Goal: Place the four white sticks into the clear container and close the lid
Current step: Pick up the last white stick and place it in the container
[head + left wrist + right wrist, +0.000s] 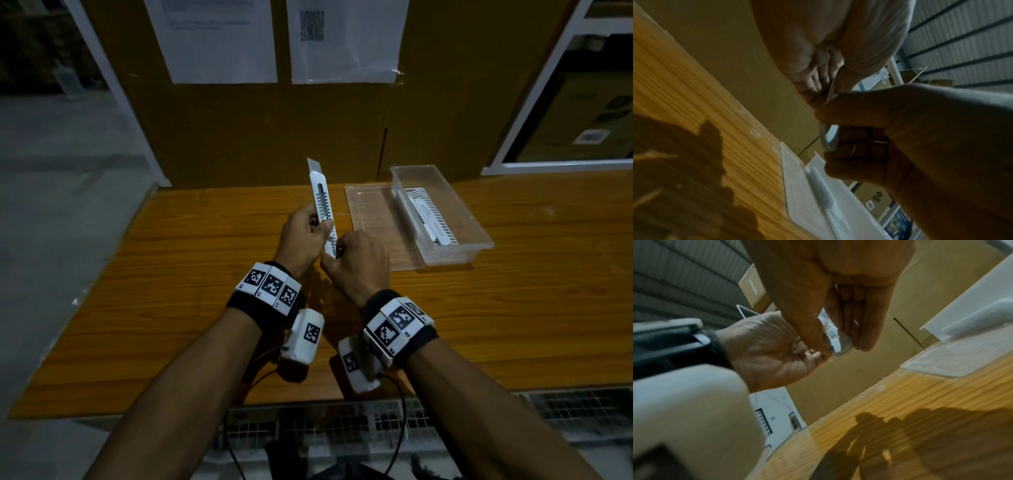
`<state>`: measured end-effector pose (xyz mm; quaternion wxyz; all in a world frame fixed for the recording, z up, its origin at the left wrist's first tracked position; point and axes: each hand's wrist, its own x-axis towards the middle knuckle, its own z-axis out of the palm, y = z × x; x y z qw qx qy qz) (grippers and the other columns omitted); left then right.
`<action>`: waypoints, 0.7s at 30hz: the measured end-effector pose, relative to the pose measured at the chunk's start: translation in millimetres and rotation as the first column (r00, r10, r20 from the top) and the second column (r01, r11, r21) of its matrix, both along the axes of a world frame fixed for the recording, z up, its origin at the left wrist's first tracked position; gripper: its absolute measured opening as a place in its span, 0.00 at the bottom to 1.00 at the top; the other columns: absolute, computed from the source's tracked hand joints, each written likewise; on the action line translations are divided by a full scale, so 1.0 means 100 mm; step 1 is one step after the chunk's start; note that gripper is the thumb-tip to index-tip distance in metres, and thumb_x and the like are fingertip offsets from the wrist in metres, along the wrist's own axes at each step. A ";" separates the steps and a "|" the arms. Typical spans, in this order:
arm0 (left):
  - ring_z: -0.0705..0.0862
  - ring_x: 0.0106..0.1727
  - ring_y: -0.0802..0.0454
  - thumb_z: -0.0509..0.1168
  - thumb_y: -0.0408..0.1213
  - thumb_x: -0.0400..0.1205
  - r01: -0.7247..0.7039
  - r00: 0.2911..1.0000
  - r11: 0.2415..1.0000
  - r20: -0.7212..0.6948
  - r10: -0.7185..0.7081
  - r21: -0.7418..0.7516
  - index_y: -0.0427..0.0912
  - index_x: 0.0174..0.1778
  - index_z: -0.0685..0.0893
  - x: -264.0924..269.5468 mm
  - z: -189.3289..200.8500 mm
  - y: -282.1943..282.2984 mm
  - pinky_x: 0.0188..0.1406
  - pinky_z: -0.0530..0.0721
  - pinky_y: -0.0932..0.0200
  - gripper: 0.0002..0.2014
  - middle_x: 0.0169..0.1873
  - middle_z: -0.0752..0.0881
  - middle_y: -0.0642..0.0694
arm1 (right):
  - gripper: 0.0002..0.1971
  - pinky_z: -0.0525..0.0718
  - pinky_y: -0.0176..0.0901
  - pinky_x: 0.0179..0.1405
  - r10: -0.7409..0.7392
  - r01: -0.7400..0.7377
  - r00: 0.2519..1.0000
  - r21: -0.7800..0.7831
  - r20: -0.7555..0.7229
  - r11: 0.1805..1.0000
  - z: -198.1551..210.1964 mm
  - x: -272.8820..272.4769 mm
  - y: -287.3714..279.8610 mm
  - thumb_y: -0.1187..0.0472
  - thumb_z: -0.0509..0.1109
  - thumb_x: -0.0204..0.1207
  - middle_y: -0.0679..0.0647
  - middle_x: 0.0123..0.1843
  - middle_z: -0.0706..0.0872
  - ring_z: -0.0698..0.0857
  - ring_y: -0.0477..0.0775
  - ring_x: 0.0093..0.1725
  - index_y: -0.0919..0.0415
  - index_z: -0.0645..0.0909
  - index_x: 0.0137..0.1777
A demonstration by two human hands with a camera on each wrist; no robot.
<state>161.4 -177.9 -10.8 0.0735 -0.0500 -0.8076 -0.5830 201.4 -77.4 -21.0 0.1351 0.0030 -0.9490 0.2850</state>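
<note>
Stick (323,205), white and slotted, is held upright above the wooden table (171,291); its middle is gripped by the left hand (303,238), its lower end is pinched by the right hand (359,265). Right of this grip stands the clear container (442,212) with other sticks (430,219) inside, its lid (373,222) lying just beside it.

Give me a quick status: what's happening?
Both hands, left hand and right hand, grip one white stick. Clear container open, lid beside it. Nothing blocking.
</note>
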 end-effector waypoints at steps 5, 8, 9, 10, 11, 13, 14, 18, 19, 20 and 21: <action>0.83 0.55 0.47 0.63 0.30 0.83 0.014 1.000 1.000 -0.001 -0.014 -0.003 0.36 0.64 0.77 0.02 -0.02 0.00 0.50 0.84 0.57 0.14 0.55 0.84 0.41 | 0.14 0.61 0.37 0.23 0.004 -0.004 1.000 -0.005 -0.004 1.000 0.01 0.00 0.01 0.51 0.73 0.73 0.51 0.31 0.78 0.76 0.50 0.30 0.54 0.74 0.31; 0.83 0.56 0.47 0.64 0.27 0.81 0.038 0.999 0.999 0.014 -0.038 0.023 0.36 0.66 0.75 0.05 -0.02 -0.01 0.49 0.84 0.58 0.16 0.56 0.83 0.40 | 0.13 0.66 0.39 0.26 -0.002 0.002 1.000 -0.018 0.004 1.000 0.00 0.00 0.01 0.51 0.74 0.73 0.51 0.32 0.78 0.77 0.51 0.31 0.55 0.76 0.32; 0.83 0.56 0.47 0.64 0.26 0.81 0.057 0.998 0.998 0.020 -0.057 0.033 0.36 0.66 0.74 0.06 -0.03 -0.01 0.49 0.84 0.59 0.17 0.56 0.83 0.40 | 0.13 0.67 0.39 0.27 -0.005 0.005 1.000 -0.027 0.007 1.000 -0.01 0.00 0.01 0.51 0.74 0.73 0.51 0.32 0.79 0.78 0.51 0.31 0.55 0.77 0.33; 0.83 0.56 0.49 0.64 0.25 0.81 0.078 0.997 0.996 0.027 -0.079 0.037 0.36 0.67 0.74 0.06 -0.03 -0.02 0.49 0.84 0.61 0.18 0.56 0.83 0.41 | 0.12 0.67 0.39 0.26 -0.008 0.009 1.000 -0.038 0.005 0.999 -0.02 0.00 0.02 0.51 0.74 0.72 0.50 0.32 0.79 0.78 0.51 0.30 0.55 0.77 0.33; 0.83 0.54 0.50 0.64 0.26 0.81 0.094 0.995 0.995 0.034 -0.095 0.037 0.37 0.66 0.74 0.07 -0.03 -0.03 0.49 0.84 0.62 0.17 0.54 0.83 0.43 | 0.12 0.66 0.39 0.25 -0.011 0.011 1.000 -0.049 0.002 0.999 -0.02 0.00 0.03 0.52 0.74 0.72 0.49 0.30 0.78 0.77 0.49 0.29 0.55 0.77 0.32; 0.84 0.51 0.50 0.64 0.29 0.82 0.096 0.993 0.995 0.060 -0.097 0.032 0.38 0.62 0.77 0.07 -0.01 -0.05 0.48 0.85 0.61 0.13 0.50 0.84 0.45 | 0.12 0.65 0.37 0.23 -0.013 0.012 1.000 -0.067 -0.008 0.998 -0.02 0.00 0.04 0.52 0.74 0.73 0.46 0.29 0.77 0.75 0.45 0.27 0.54 0.78 0.32; 0.85 0.49 0.50 0.63 0.30 0.83 0.088 0.993 0.995 0.077 -0.092 0.047 0.37 0.61 0.78 0.07 -0.01 -0.07 0.47 0.86 0.60 0.10 0.49 0.85 0.44 | 0.11 0.68 0.37 0.23 -0.006 0.004 1.000 -0.074 -0.014 0.997 -0.01 -0.01 0.04 0.51 0.73 0.74 0.46 0.29 0.78 0.76 0.45 0.27 0.54 0.79 0.34; 0.86 0.42 0.52 0.61 0.29 0.84 0.047 0.988 0.982 0.134 -0.072 0.183 0.29 0.61 0.78 0.04 0.04 -0.12 0.38 0.87 0.65 0.11 0.45 0.85 0.40 | 0.11 0.84 0.48 0.33 0.061 -0.062 0.997 -0.021 -0.039 0.998 0.01 0.00 0.02 0.49 0.71 0.76 0.52 0.42 0.85 0.83 0.51 0.37 0.55 0.85 0.49; 0.86 0.42 0.52 0.61 0.29 0.84 0.028 0.987 0.977 0.147 -0.060 0.209 0.28 0.61 0.78 0.03 0.05 -0.13 0.39 0.87 0.64 0.12 0.45 0.85 0.40 | 0.12 0.84 0.49 0.37 0.078 -0.078 0.996 -0.006 -0.036 0.997 0.01 0.02 0.01 0.49 0.71 0.77 0.52 0.46 0.84 0.83 0.52 0.41 0.55 0.84 0.54; 0.86 0.43 0.52 0.61 0.30 0.85 0.007 0.986 0.973 0.160 -0.045 0.229 0.29 0.63 0.77 0.01 0.07 -0.14 0.42 0.88 0.61 0.12 0.47 0.85 0.40 | 0.14 0.83 0.49 0.40 0.096 -0.096 0.995 0.000 -0.035 0.995 0.01 0.04 0.02 0.49 0.70 0.77 0.53 0.48 0.84 0.83 0.53 0.44 0.54 0.83 0.58; 0.86 0.44 0.51 0.61 0.30 0.85 -0.006 0.984 0.970 0.174 -0.037 0.244 0.29 0.64 0.77 0.00 0.08 -0.15 0.45 0.88 0.58 0.13 0.48 0.86 0.39 | 0.15 0.83 0.49 0.42 0.112 -0.112 0.993 0.003 -0.038 0.994 0.01 0.06 0.02 0.49 0.70 0.78 0.53 0.50 0.83 0.83 0.53 0.45 0.54 0.82 0.60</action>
